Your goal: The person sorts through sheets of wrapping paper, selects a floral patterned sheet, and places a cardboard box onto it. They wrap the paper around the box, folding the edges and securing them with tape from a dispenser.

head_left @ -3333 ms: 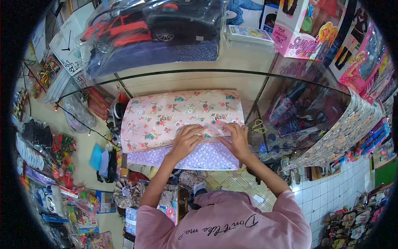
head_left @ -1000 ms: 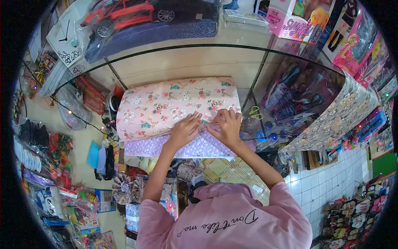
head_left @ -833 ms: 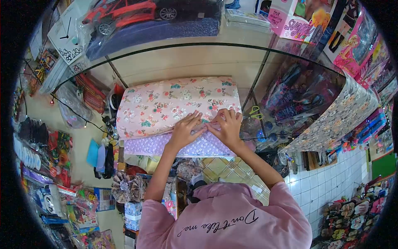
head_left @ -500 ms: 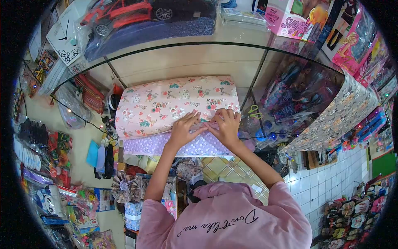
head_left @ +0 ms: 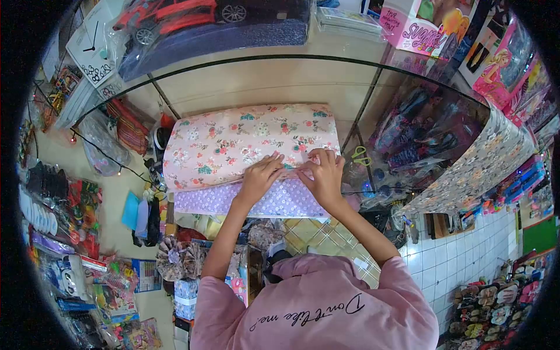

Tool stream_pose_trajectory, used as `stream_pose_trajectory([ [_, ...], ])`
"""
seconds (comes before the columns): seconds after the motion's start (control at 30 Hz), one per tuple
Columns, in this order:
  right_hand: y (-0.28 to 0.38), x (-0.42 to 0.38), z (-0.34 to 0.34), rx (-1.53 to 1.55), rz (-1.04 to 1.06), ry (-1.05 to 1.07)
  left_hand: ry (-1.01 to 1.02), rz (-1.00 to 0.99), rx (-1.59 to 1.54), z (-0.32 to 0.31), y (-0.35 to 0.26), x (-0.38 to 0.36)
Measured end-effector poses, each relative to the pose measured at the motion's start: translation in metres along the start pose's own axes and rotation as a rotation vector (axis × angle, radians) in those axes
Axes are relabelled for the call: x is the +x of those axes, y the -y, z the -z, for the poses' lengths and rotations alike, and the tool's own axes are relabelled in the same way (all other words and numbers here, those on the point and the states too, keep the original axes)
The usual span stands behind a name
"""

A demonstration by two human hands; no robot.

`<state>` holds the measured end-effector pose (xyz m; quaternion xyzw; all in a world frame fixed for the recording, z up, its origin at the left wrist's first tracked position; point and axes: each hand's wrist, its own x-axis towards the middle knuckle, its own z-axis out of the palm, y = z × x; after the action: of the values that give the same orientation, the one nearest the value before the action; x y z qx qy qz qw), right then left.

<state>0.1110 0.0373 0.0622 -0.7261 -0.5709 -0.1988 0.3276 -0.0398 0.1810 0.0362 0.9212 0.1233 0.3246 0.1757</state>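
A wide sheet of pink floral wrapping paper (head_left: 233, 137) bulges over the glass counter, its near edge folded back. Under that edge, a purple sheet with small white flowers (head_left: 251, 201) shows along the front. My left hand (head_left: 262, 175) bears on the pink paper, its fingers bent over the near edge and the thumb close to them. Just to its right, my right hand (head_left: 324, 175) pinches at the same edge with curled fingers. Whatever lies between the fingertips is too small to make out. Scissors with yellow-green handles (head_left: 361, 156) are right of my right hand.
Behind the paper runs the dark edge of a glass case (head_left: 280, 57), with a packaged red toy car (head_left: 181, 20) beyond. A grey floral sheet (head_left: 472, 166) hangs at the right. Bagged goods (head_left: 81, 216) crowd the left; a string of lights crosses there.
My thumbs, which met at the paper's edge, are now a little apart. My right fingers have shifted slightly to the right and curled. The whole view has shifted slightly.
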Motion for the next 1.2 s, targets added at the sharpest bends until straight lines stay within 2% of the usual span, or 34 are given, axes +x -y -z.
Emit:
stream_pose_trajectory([
  [0.17, -0.009, 0.002, 0.005, 0.002, -0.053, 0.046, -0.041, -0.065, 0.021, -0.005, 0.003, -0.001],
  [0.27, -0.018, 0.001, 0.003, 0.025, -0.049, -0.024, -0.040, -0.068, 0.024, -0.005, 0.003, -0.001],
  [0.47, -0.033, -0.008, 0.014, 0.055, -0.084, -0.021, -0.046, -0.055, 0.008, -0.004, 0.000, -0.001],
  [0.57, -0.026, -0.009, 0.013, 0.111, -0.003, -0.034, -0.020, 0.001, 0.000, -0.001, -0.006, 0.000],
  [0.67, -0.019, -0.003, 0.010, 0.147, 0.032, -0.005, -0.049, -0.025, 0.029, -0.003, -0.006, -0.001],
  [0.87, -0.038, -0.005, 0.014, 0.165, -0.038, 0.036, 0.005, -0.055, 0.039, 0.004, -0.008, -0.004],
  [0.97, -0.051, -0.017, 0.021, 0.154, -0.088, 0.004, -0.101, -0.037, 0.097, 0.015, -0.016, -0.013],
  [1.13, -0.066, -0.033, 0.037, 0.253, -0.115, -0.045, -0.258, 0.151, 0.222, 0.018, -0.008, -0.058],
  [1.2, -0.067, -0.036, 0.039, 0.441, -0.225, -0.049, -0.350, 0.243, 0.236, 0.014, -0.013, -0.071],
])
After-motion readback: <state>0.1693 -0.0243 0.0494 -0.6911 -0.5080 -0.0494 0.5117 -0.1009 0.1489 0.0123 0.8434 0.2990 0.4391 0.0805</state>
